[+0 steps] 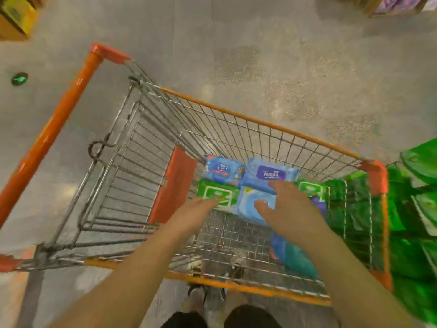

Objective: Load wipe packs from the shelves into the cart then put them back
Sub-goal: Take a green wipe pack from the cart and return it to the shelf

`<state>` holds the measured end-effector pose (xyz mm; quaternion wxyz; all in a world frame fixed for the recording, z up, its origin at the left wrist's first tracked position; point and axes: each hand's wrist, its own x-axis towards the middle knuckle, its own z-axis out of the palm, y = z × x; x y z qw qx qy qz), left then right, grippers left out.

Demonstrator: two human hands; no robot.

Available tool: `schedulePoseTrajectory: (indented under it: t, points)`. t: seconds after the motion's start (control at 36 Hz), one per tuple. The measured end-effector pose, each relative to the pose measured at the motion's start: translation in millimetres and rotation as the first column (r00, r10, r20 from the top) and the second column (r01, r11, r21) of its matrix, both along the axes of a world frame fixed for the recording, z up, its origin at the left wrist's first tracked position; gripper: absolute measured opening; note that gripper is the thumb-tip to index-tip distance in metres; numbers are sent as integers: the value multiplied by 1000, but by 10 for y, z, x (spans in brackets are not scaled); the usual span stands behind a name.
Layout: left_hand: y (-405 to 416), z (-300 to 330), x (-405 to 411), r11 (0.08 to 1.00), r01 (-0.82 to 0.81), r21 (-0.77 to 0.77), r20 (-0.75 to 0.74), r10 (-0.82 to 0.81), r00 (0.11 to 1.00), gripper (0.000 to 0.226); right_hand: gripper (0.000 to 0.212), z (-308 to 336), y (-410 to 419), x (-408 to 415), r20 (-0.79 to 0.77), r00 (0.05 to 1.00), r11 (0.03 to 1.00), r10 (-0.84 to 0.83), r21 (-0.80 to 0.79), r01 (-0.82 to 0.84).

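A wire cart [260, 121] with orange trim stands below me. Several wipe packs lie in its far end: a dark blue pack [223, 170], a light blue pack with a purple label [272, 174], a green pack [218, 192], a pale blue pack [250, 207] and another green pack [312, 189]. A teal-blue pack [293, 254] lies nearer me. My left hand [194, 215] reaches in, fingers touching the green pack. My right hand [288, 207] is spread over the pale blue pack, thumb and fingers around its edge.
Green packs [416, 209] fill the shelves at the right, close against the cart's side. The cart's orange handle [52, 133] runs along the left. Grey floor surrounds the cart. Cardboard boxes [14, 17] sit at the top left. My feet show under the cart.
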<state>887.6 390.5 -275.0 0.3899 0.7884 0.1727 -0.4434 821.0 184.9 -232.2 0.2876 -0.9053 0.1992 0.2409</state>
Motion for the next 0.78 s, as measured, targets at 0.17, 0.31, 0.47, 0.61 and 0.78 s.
schedulePoseTrajectory:
  t: [0.17, 0.31, 0.47, 0.61, 0.78]
  points:
    - [72, -958, 71, 964, -265, 34, -317, 262, 912, 43, 63, -818, 163, 404, -24, 983, 983, 181, -13, -182]
    - [102, -1657, 143, 881, -468, 65, -431, 448, 784, 43, 44, -1673, 470, 718, -40, 942, 941, 333, -59, -334]
    - [57, -2286, 263, 689, -719, 84, -448, 671, 591, 55, 64, -2439, 739, 934, -124, 876, 862, 467, -155, -482]
    - [6, -2651, 364, 607, -794, 40, -455, 719, 526, 44, 91, -2871, 859, 1062, -260, 853, 844, 453, -184, -504]
    - [-43, -2980, 450, 441, -895, -63, -445, 790, 421, 35, 105, -3314, 917, 1152, -285, 854, 844, 436, -200, -498]
